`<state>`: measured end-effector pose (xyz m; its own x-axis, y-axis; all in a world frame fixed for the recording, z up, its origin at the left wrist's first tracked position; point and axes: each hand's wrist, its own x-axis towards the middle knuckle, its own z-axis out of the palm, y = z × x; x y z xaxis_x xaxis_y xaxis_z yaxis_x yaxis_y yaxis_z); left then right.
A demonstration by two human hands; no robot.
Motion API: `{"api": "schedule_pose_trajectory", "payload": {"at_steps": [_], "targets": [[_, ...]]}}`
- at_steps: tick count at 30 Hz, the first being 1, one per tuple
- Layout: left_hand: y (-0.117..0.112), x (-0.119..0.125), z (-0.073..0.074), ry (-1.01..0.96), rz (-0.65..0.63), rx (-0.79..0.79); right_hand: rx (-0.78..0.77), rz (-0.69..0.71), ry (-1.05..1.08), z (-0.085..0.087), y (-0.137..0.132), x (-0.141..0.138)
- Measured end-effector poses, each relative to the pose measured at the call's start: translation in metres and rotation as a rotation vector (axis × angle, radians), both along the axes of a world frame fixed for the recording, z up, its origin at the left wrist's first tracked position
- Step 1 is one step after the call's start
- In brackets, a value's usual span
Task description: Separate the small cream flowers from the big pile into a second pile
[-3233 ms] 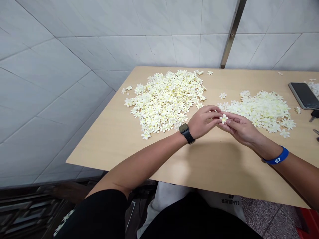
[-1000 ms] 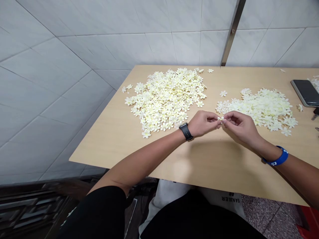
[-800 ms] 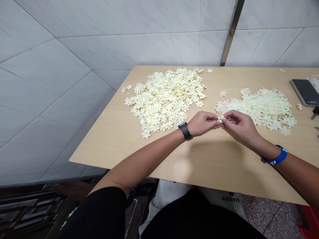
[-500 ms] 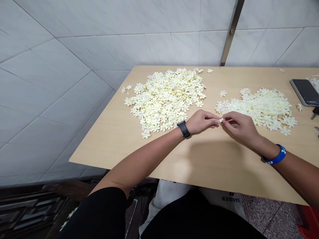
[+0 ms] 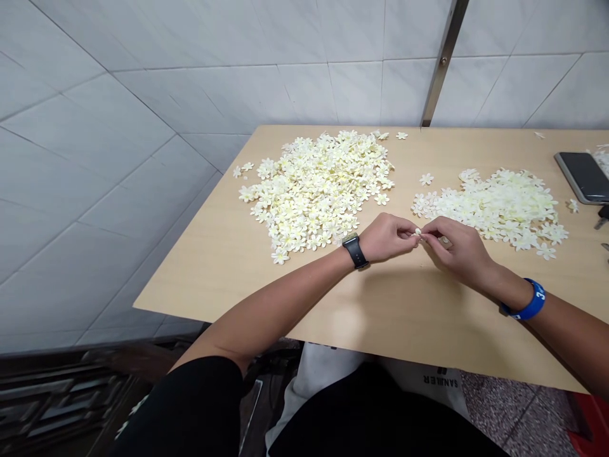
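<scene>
My left hand (image 5: 387,237), with a black watch on the wrist, and my right hand (image 5: 457,247), with a blue wristband, meet fingertip to fingertip over the wooden table (image 5: 380,304). Both pinch one small cream-white fabric flower (image 5: 418,231), mostly hidden between the fingers. A large heap of the same flowers (image 5: 318,187) lies to the left behind my left hand. A second, flatter heap of flowers (image 5: 499,206) lies to the right behind my right hand.
A dark phone (image 5: 583,176) lies at the table's right edge. A few loose flowers (image 5: 425,179) lie between the heaps. A white tiled wall and a metal strip (image 5: 440,63) stand behind the table. Its near edge is close to my body.
Earlier the flower lay open and flat between my fingertips. Now it is squeezed small between both pinches, and my hands have stayed in nearly the same spot.
</scene>
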<state>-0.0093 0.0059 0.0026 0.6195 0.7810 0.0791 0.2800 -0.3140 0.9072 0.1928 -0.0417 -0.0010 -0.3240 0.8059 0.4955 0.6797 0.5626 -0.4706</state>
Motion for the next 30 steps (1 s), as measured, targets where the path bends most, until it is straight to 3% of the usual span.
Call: {"api": "schedule_pose_trajectory", "payload": {"at_steps": [6, 11, 18, 21, 24, 30], "targets": [[0.004, -0.001, -0.003, -0.035, -0.052, -0.089, -0.057, -0.003, 0.014, -0.001, 0.001, 0.0], [0.011, 0.0, -0.011, -0.18, -0.122, -0.362, -0.202, -0.085, 0.128, 0.002, 0.002, -0.001], [0.017, 0.003, -0.023, -0.393, -0.152, -0.504, -0.607, -0.144, 0.694, 0.005, 0.007, -0.005], [0.016, 0.006, -0.028, -0.446, -0.104, -0.444, -0.697, -0.131, 0.816, 0.006, 0.009, -0.005], [0.016, 0.005, -0.026, -0.389, -0.107, -0.342, -0.751, -0.085, 0.801, 0.006, 0.009, -0.006], [0.016, -0.003, -0.016, -0.12, -0.131, 0.038, -0.654, -0.081, 0.684, 0.003, 0.004, -0.007]]}}
